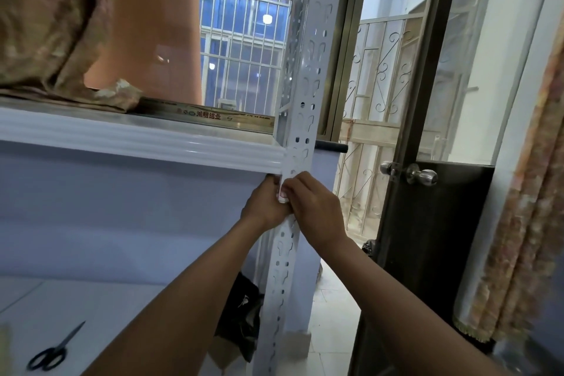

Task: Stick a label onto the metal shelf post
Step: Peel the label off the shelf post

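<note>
Tall white metal shelf post (pixel 300 94) full of holes, left hand (pixel 265 204) and right hand (pixel 316 203) both pinching a small white label (pixel 282 195) against it (just under the shelf edge), black scissors (pixel 53 350) lying far below

The tall, pale grey-white perforated metal shelf post (pixel 300 94) stands upright, leaning slightly in the wide-angle view, at the front corner of the shelving; it is an angle-section upright punched with rows of round holes and keyhole slots along both faces; a glossy white shelf edge meets it from the left at about mid-height; the small white paper label (pixel 282 195), with faint reddish marks on it, sits against the post's front face just below that shelf edge; only a narrow strip of it shows, so whether it lies fully flat cannot be told.
</note>
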